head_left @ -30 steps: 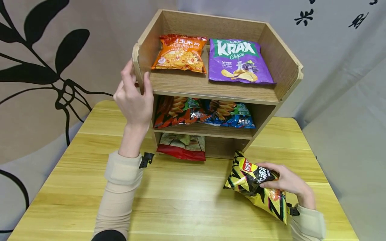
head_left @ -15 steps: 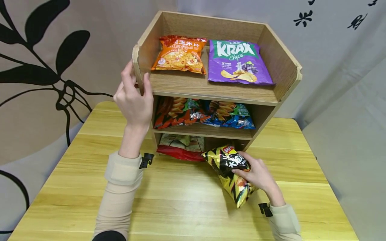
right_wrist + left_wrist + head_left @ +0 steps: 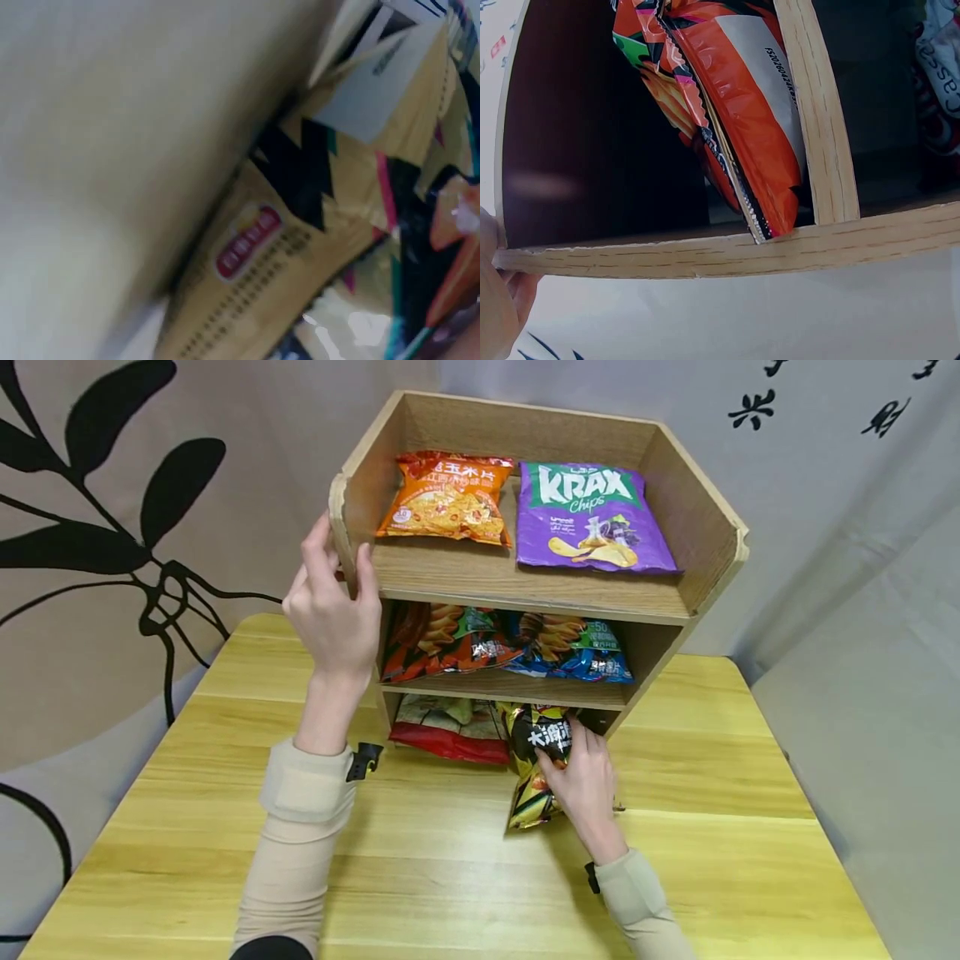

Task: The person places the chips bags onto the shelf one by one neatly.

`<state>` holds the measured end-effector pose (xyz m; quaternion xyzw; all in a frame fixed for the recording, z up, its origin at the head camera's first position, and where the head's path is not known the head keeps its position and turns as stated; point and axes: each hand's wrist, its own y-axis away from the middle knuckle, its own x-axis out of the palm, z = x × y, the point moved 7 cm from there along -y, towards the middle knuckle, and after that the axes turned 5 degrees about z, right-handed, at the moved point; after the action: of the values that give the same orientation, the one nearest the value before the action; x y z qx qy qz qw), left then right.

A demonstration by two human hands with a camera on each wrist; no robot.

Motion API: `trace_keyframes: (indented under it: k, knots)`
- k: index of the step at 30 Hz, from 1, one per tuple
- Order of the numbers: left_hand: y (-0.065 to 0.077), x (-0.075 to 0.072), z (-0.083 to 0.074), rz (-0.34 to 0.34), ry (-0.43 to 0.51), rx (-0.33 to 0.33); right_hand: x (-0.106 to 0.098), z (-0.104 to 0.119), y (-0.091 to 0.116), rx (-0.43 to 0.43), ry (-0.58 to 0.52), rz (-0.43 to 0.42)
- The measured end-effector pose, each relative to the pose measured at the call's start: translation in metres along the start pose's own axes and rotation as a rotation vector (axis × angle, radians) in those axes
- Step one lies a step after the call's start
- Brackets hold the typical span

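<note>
My right hand (image 3: 587,781) grips a black-and-yellow chip bag (image 3: 534,802) at the front of the bottom compartment. The bag's upper end is inside, under the middle shelf board, and its lower end sticks out over the table. In the right wrist view the chip bag (image 3: 352,195) fills the right side, slightly blurred. My left hand (image 3: 336,602) holds the left side wall of the wooden shelf (image 3: 525,581), thumb on the inner face. To the left of the held bag, a red-and-white snack bag (image 3: 450,747) lies in the same compartment.
On the top level lie an orange snack bag (image 3: 450,497) and a purple KRAX chip bag (image 3: 592,518). A red-orange bag (image 3: 450,643) and a blue bag (image 3: 577,647) fill the middle level. The shelf stands on a wooden table (image 3: 420,877), with a patterned curtain behind.
My right hand has carried the black-and-yellow chip bag leftward and up from the table's right side into the bottom compartment's opening. My left hand has stayed on the shelf wall.
</note>
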<state>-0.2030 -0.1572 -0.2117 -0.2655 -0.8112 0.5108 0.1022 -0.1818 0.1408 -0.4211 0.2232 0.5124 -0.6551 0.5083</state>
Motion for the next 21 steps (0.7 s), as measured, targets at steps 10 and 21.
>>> trace_keyframes:
  k: [10,21]
  knots:
    - [0.001,0.001,-0.002,0.004,0.003,0.006,-0.015,0.016,0.031,-0.556,-0.002,-0.109]
    - [0.001,0.001,-0.001,-0.005,0.000,0.000,0.003,0.005,0.059,-0.704,0.263,0.201]
